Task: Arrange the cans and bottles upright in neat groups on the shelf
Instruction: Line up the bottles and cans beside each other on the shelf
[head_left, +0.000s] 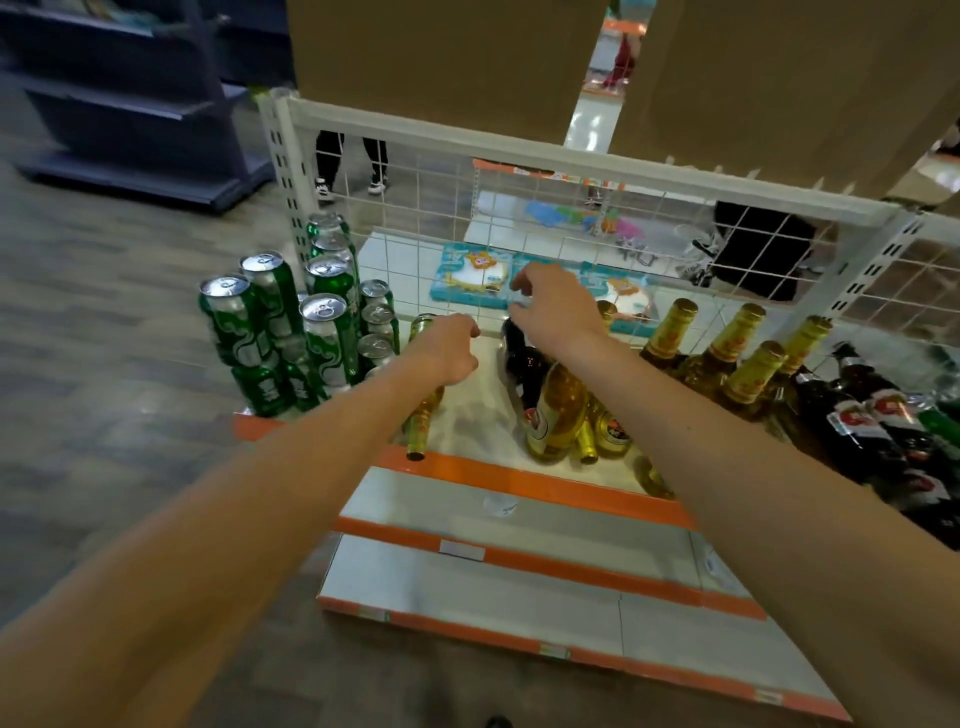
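Green cans (291, 327) stand upright in a tight, stacked group at the left end of the white shelf (478, 415). A yellow bottle (422, 421) lies on its side beside them, and my left hand (449, 351) hovers over its upper half with loosely curled fingers, holding nothing. My right hand (553, 306) is spread above the neck of a dark bottle (522, 364) that leans in the shelf's middle, against tilted yellow bottles (558, 410). Gold-capped bottles (727, 358) stand at the right, with dark red-labelled bottles (872, 415) beyond them.
A white wire-mesh back panel (545, 218) closes the shelf behind the hands. Orange-edged lower shelves (519, 561) jut out below. Blue packets (472, 280) lie behind the mesh. A dark shelving unit (130, 104) stands far left, and a person's legs (350, 161) show behind.
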